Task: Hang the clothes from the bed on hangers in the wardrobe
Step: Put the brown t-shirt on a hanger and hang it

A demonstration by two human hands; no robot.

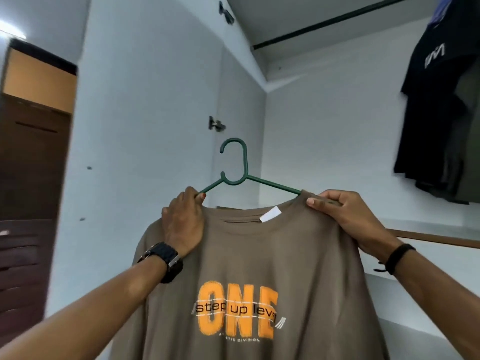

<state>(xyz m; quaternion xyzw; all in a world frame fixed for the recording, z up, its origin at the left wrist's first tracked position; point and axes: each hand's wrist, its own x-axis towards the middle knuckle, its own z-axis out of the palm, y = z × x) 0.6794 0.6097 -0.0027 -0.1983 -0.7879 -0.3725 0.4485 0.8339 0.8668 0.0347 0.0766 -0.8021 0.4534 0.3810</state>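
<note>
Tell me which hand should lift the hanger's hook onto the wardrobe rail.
Probably the left hand: it already grips the green hanger by its bare arm just below the hook. The right hand only pinches the brown T-shirt at the shoulder. The rail runs above.

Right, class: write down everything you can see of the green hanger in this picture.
The hanger is thin, dark green and looks like plastic. Its open hook points up and curls to the picture's left, with a small inner hook where the neck meets the arms. Both sloping arms run into the collar of the brown T-shirt. The left hand pinches one arm at the shirt's shoulder; the right hand grips the other shoulder. It is held upright in front of the wardrobe, below the rail, not yet hung.
</note>
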